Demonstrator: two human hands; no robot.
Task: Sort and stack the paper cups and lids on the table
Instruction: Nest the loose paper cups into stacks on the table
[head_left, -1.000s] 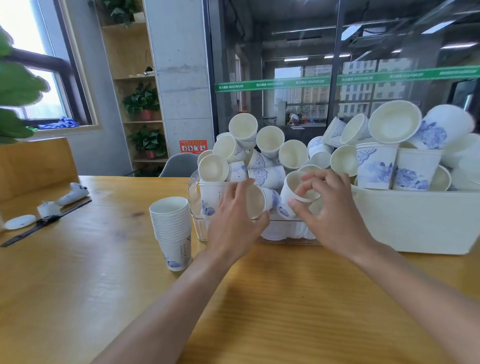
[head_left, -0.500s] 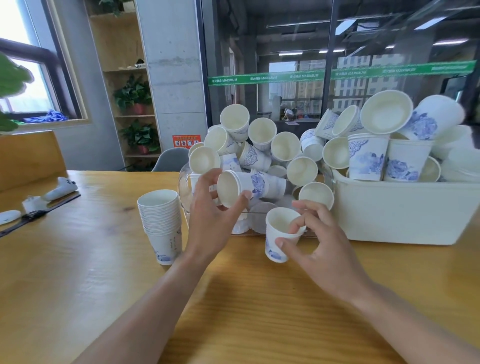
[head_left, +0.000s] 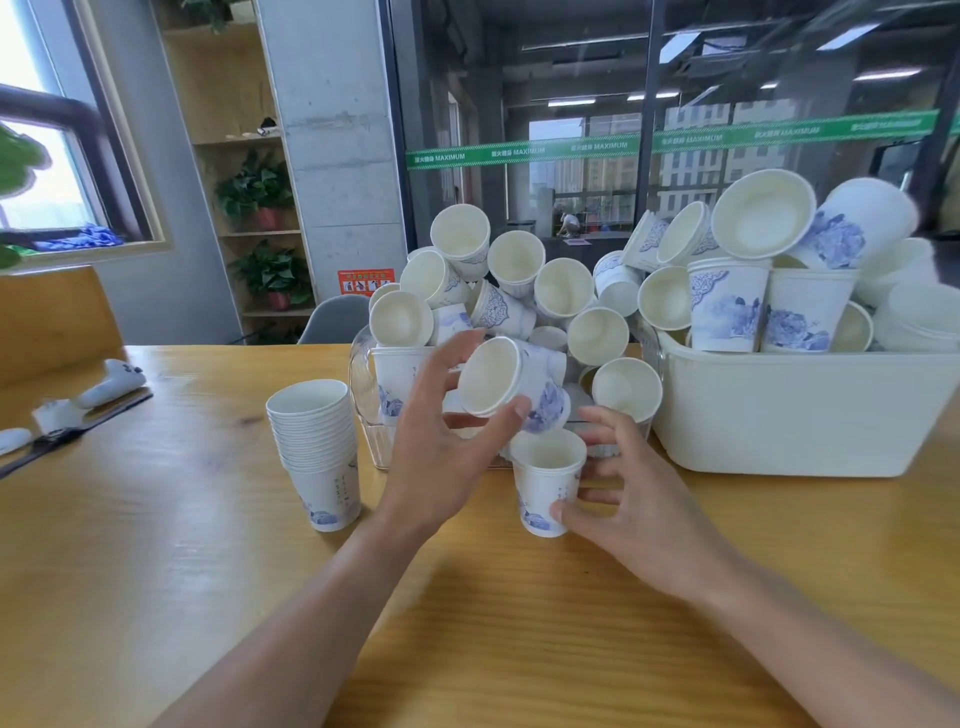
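Note:
My left hand (head_left: 441, 457) grips a white paper cup with a blue flower print (head_left: 511, 384), tilted on its side with its mouth toward me. Just below it, my right hand (head_left: 634, 509) holds a second cup (head_left: 545, 483) upright on the wooden table. A neat stack of nested cups (head_left: 317, 447) stands to the left of my left hand. Behind both hands, a clear container (head_left: 363, 395) is heaped with several loose small cups (head_left: 519, 291).
A white plastic bin (head_left: 800, 415) at the right holds several larger printed cups and bowls (head_left: 763, 218). On the table's far left lie a white controller (head_left: 111, 382) and a black strap. A grey chair (head_left: 332, 319) stands beyond the table.
Both hands pulled cups out of the pile. The right hand brought its cup down upright onto the table; the left hand moved its tilted cup right, above the right hand's cup.

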